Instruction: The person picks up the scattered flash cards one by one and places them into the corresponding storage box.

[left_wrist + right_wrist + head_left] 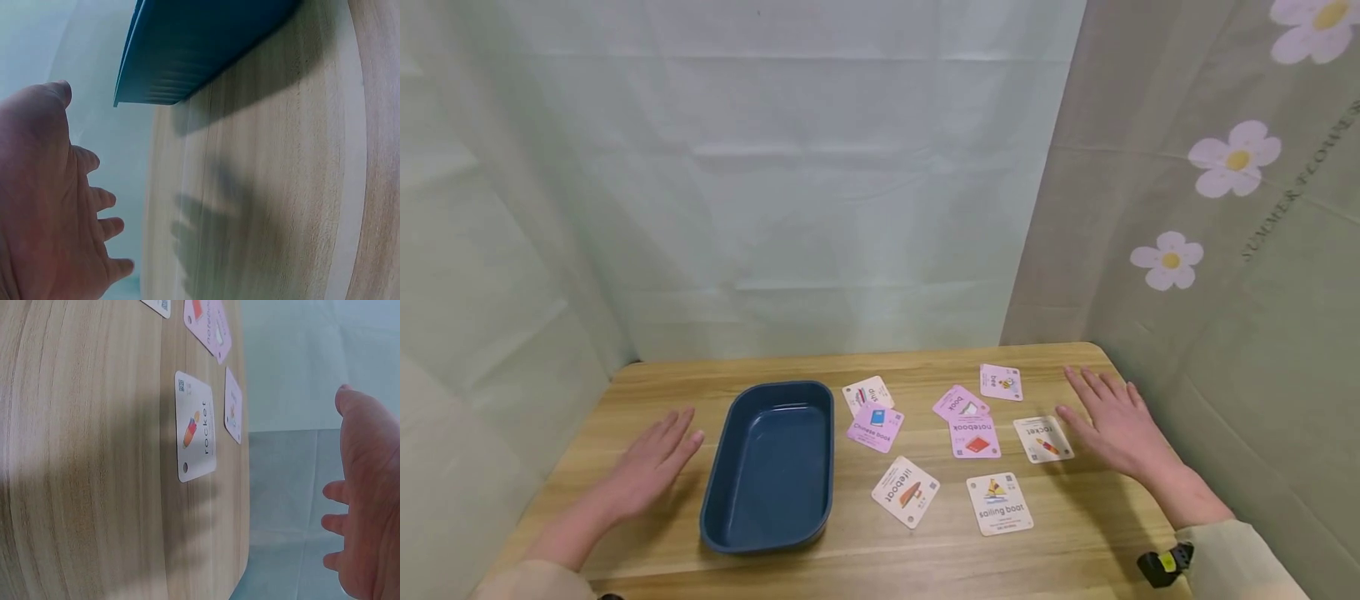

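My left hand (643, 471) hovers over the table's left side with fingers straight, holding nothing, beside a dark blue tray (771, 479). My right hand (1116, 421) is held over the right side, fingers extended and grasping nothing. Nearest to it lies the white rocket card (1043, 439). Toward the middle are the sailing boat card (999, 504), the lifeboat card (906, 492) and the pink bee card (1001, 382). The notebook card (975, 437) overlaps the book card (960, 402). A Chinese book card (876, 426) partly covers the ship card (868, 394).
The wooden table (925, 567) has rounded far corners. A pale curtain (820, 183) hangs behind it and along the left; a flowered curtain (1247, 333) runs down the right side, close to the right hand. A small black device (1165, 564) is at the right wrist.
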{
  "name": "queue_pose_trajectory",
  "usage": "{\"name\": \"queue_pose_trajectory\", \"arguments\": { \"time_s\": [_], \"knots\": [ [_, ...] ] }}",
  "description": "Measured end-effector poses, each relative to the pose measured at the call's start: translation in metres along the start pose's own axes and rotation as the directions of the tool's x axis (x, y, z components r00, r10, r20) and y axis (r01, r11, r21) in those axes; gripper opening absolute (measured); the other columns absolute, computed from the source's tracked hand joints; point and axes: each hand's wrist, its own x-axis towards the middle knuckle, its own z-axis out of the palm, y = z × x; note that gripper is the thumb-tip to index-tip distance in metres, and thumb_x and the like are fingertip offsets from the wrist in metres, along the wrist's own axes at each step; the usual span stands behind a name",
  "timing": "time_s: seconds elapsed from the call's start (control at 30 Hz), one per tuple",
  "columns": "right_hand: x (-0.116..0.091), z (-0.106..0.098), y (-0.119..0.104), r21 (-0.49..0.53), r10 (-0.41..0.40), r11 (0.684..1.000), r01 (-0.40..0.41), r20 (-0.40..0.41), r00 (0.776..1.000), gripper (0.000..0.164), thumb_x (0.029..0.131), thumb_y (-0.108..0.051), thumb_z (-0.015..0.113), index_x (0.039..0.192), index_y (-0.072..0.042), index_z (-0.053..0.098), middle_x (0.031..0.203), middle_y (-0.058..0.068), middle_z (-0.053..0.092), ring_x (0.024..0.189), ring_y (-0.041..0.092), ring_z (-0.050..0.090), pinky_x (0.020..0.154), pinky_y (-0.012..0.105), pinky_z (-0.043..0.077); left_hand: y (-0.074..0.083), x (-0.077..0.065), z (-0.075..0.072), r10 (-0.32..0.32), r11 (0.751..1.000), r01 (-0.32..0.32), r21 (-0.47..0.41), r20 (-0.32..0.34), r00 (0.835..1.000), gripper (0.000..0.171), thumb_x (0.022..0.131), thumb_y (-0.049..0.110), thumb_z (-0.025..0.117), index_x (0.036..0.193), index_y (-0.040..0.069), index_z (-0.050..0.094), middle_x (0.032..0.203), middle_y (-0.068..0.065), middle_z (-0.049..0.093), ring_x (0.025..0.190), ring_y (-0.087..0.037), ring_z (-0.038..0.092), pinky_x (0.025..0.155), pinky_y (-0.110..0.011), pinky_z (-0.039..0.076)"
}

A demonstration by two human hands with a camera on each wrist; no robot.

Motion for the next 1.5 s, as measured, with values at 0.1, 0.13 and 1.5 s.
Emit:
{"name": "queue_pose_trajectory", "arguments": {
  "time_s": [0.1,0.13,1.5],
  "knots": [
    [0.002,-0.001,-0.001,0.001,-0.004,1.0,0.004,0.007,1.0,0.074,0.106,-0.055,0.043,0.163,-0.011,0.026,0.159,0.028,0.033,0.144,0.053,0.026,0.112,0.071,0.015,0.001,-0.001,0.0,0.008,0.997,-0.006,-0.072,0.015,1.0,0.072,0.111,0.044,0.031,0.159,-0.009,0.017,0.159,-0.043,0.007,0.143,-0.064,0.007,0.11,-0.076,0.007],
    [0.002,-0.001,-0.002,0.002,-0.007,1.0,0.007,0.006,1.0,0.073,0.106,-0.054,0.043,0.163,-0.01,0.027,0.159,0.027,0.034,0.144,0.053,0.027,0.112,0.071,0.016,0.002,-0.001,0.0,0.009,0.996,-0.007,-0.09,0.019,1.0,0.072,0.111,0.043,0.031,0.158,-0.01,0.017,0.159,-0.043,0.007,0.143,-0.064,0.006,0.109,-0.076,0.007],
    [0.016,0.013,-0.005,0.08,-0.006,0.997,-0.005,0.141,0.99,0.056,0.101,-0.029,0.064,0.149,-0.002,0.051,0.141,0.027,0.057,0.13,0.051,0.048,0.102,0.066,0.038,0.028,0.0,-0.004,-0.06,0.671,0.379,-0.637,0.463,0.885,0.078,0.111,0.028,0.046,0.163,0.005,-0.007,0.159,-0.039,0.018,0.136,-0.05,0.044,0.085,-0.05,0.056]
  ]
}}
